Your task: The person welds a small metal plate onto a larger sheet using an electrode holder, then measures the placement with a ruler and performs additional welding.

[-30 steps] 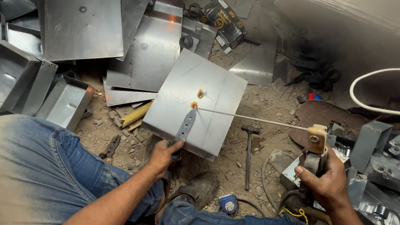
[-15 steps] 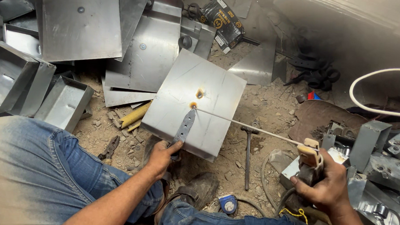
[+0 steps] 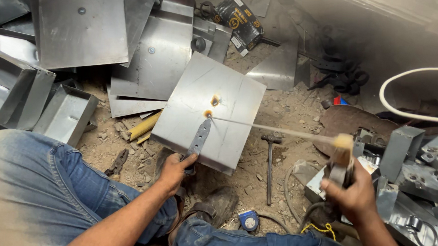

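Left hand (image 3: 175, 169) pinching metal strip (image 3: 198, 139) flat on steel sheet (image 3: 232, 106); right hand (image 3: 351, 191) clenched around electrode holder (image 3: 341, 163), welding rod (image 3: 268, 128) tip touching strip's end.

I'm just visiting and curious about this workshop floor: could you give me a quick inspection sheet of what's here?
Surface: dirt floor, strewn with debris.
Job's things: square metal sheet with two scorch marks; narrow metal strip lying on it; thin welding rod in a holder, its tip at the strip's far end.
Clutter: metal sheets, open metal boxes, hammer, pliers, tape measure.
Hands: left hand pinches the strip's near end; right hand grips the holder.
Cables: white cable looping at right.
Surroundings: more metal parts at right; the person's jeans.
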